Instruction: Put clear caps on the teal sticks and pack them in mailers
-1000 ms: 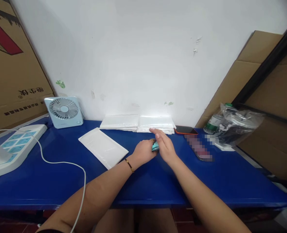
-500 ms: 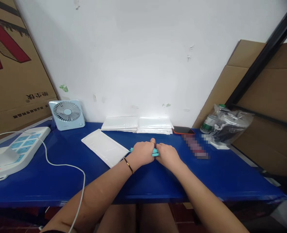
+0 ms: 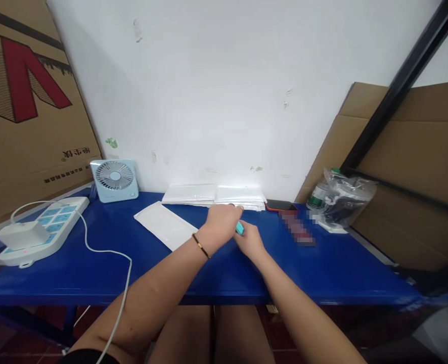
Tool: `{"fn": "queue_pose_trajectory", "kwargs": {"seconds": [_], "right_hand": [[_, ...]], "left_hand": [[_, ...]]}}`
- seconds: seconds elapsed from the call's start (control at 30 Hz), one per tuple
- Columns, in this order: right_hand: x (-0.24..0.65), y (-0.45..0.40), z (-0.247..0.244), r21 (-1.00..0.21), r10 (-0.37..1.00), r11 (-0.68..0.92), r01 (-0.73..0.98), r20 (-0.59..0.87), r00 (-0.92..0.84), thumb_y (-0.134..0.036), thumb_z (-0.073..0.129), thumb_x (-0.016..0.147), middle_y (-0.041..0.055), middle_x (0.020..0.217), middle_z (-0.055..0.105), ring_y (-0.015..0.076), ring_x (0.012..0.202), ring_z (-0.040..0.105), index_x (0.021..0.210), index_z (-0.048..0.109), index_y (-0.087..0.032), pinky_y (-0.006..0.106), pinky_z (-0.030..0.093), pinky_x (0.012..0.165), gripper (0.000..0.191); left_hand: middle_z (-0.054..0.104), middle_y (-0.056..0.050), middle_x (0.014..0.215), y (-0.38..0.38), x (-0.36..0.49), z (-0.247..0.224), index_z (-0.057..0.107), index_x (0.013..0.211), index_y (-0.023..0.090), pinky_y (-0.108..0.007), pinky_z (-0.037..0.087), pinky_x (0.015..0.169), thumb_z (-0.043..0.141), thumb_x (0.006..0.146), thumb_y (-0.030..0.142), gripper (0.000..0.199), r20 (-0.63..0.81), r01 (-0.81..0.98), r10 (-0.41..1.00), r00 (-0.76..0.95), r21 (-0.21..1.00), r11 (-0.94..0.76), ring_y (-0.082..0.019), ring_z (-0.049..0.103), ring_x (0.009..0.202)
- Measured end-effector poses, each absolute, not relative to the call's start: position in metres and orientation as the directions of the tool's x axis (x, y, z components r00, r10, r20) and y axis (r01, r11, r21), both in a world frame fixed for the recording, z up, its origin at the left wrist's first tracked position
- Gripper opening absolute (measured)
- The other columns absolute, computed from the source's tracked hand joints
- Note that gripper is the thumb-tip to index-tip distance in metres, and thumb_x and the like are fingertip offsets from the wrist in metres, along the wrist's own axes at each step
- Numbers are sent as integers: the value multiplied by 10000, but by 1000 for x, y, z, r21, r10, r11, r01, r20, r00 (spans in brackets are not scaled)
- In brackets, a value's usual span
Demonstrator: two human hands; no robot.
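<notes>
Right hand is closed on a teal item; left hand is just beside it, its grip hidden, so can't tell. Item is between the hands over the tabletop, at the right hand's far-left edge. Long axis hidden. Only a small bright teal patch shows. White envelope lies flat, left of both hands.

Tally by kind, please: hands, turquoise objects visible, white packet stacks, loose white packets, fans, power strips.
Left hand and right hand: 2
Turquoise object between them, partly hidden: 1
White packet stacks: 2
Loose white packet: 1
Fan: 1
Power strip: 1
Total: 8
</notes>
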State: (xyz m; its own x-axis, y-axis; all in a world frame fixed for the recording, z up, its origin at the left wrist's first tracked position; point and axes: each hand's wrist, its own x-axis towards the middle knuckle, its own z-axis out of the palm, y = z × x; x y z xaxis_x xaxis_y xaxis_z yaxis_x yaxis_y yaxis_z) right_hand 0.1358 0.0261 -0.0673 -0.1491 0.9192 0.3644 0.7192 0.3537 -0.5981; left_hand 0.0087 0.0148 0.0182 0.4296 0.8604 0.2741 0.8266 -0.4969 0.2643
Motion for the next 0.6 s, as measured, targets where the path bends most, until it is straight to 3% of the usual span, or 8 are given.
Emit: {"fn": "queue_pose_trajectory", "kwargs": {"seconds": [0.1, 0.17, 0.23, 0.37, 0.5, 0.6], "right_hand": [[133, 28, -74, -838, 928, 352, 418, 370, -40, -392, 480, 826, -10, 488, 560, 139, 472, 538, 630, 491, -193, 226, 395, 510, 279], [131, 27, -78, -893, 932, 350, 283, 361, -13, -417, 490, 818, -21, 470, 539, 127, 445, 519, 631, 469, -195, 221, 405, 495, 291], [128, 27, -82, -907, 935, 346, 239, 354, -11, -377, 524, 781, -22, 469, 537, 121, 440, 511, 628, 473, -191, 217, 403, 483, 246], [125, 27, -90, -881, 926, 364, 301, 376, -20, -283, 511, 699, 10, 524, 594, 132, 501, 529, 606, 504, -177, 215, 395, 481, 142], [124, 27, -96, -869, 918, 395, 299, 385, -94, -268, 517, 667, -3, 549, 604, 137, 520, 528, 634, 515, -180, 223, 402, 496, 95], [123, 26, -98, -854, 919, 393, 340, 373, -124, -283, 555, 659, -7, 561, 602, 142, 523, 524, 610, 499, -185, 225, 385, 490, 123]], "left_hand": [[579, -90, 1208, 18, 0, 24, 499, 1223, 218, -368, 433, 929, 510, 694, 61, 552, 512, 615, 796, 324, 525, -588, -232, 554, 1094], [518, -66, 1306, 19, 2, 21, 456, 1275, 212, -324, 398, 994, 451, 788, 133, 493, 563, 404, 802, 201, 698, -591, -189, 485, 1196], [510, -64, 1326, 20, 14, 13, 481, 1267, 193, -329, 357, 1039, 335, 898, 246, 400, 535, 282, 835, 130, 788, -548, -182, 445, 1241], [563, -92, 1269, 23, 38, -7, 540, 1216, 176, -358, 357, 1041, 325, 928, 384, 415, 422, 386, 854, 304, 765, -516, -216, 486, 1205], [468, -73, 1367, 29, 42, -14, 389, 1334, 192, -322, 351, 1047, 282, 951, 363, 434, 455, 405, 880, 140, 784, -470, -169, 424, 1261], [513, -86, 1316, 32, 36, -12, 359, 1341, 187, -310, 388, 1010, 277, 953, 348, 427, 387, 376, 903, 188, 821, -430, -156, 476, 1209]]}}
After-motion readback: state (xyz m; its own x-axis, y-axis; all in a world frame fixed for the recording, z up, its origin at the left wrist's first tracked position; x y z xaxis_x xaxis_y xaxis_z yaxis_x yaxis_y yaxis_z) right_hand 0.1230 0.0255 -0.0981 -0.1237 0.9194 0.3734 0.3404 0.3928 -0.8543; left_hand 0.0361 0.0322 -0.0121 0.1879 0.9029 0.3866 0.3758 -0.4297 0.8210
